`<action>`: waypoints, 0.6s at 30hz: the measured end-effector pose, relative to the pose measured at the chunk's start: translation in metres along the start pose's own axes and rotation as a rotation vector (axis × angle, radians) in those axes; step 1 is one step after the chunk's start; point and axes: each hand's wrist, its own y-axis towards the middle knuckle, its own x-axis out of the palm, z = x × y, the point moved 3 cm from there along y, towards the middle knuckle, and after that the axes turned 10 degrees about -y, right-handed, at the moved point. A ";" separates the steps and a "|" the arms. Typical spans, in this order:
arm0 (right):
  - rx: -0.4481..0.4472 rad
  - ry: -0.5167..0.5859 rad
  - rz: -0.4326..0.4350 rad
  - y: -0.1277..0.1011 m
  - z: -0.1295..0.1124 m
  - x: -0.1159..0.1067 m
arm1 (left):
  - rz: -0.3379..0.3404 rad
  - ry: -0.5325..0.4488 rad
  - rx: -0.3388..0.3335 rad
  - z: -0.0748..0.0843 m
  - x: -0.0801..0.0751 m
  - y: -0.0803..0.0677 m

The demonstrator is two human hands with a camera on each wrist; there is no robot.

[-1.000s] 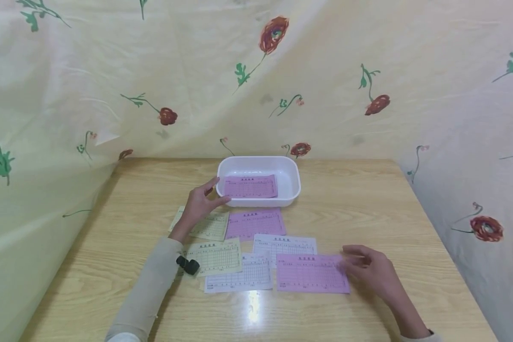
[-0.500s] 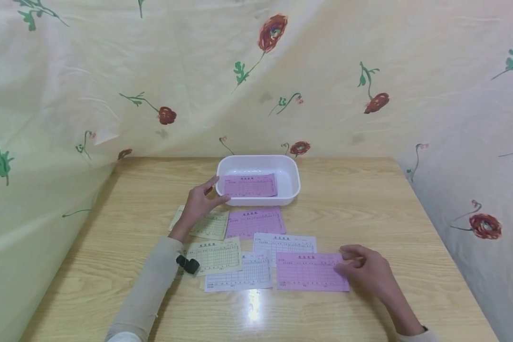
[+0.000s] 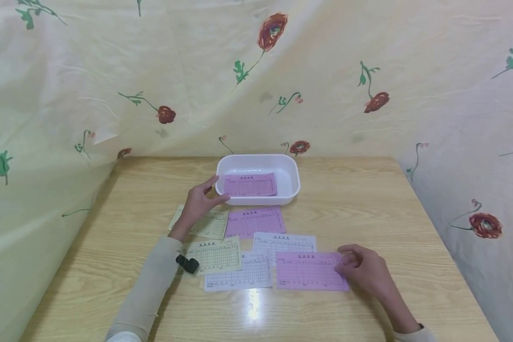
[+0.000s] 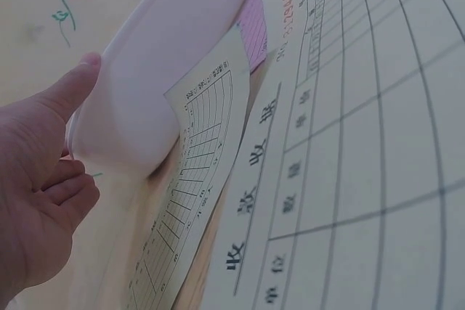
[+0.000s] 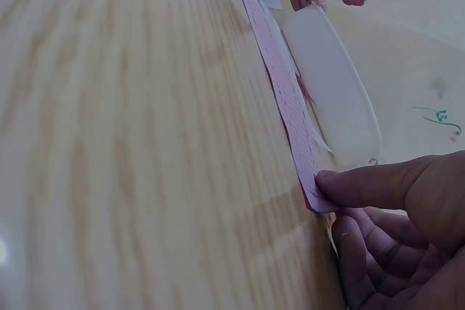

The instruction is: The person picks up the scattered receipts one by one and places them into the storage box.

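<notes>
My right hand (image 3: 360, 269) pinches the right edge of a pink printed slip (image 3: 308, 271) at the front of the table. In the right wrist view the thumb (image 5: 378, 183) lies on top of the pink slip's (image 5: 288, 110) corner with the fingers curled beneath it. My left hand (image 3: 198, 203) rests against the front left corner of a white tray (image 3: 294, 184), thumb along its front wall. A second pink slip (image 3: 250, 185) lies flat inside the tray. The left wrist view shows the thumb (image 4: 69, 88) touching the tray's wall (image 4: 163, 63), with the other fingers loosely curled.
Loose slips lie between tray and front edge: a pink one (image 3: 255, 222), two white ones (image 3: 284, 242) (image 3: 239, 276), two yellow ones (image 3: 215, 255) (image 3: 206, 226). A small black device (image 3: 188, 264) sits at my left wrist. Flowered cloth (image 3: 367, 85) hangs round the wooden table (image 3: 111, 237).
My right hand has slid a little to the left onto the front pink slip's right edge and closed its fingers on it. The left hand has stayed at the tray.
</notes>
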 end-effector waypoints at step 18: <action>-0.029 0.079 -0.055 -0.001 0.001 -0.008 | 0.003 0.017 -0.002 0.003 0.001 -0.002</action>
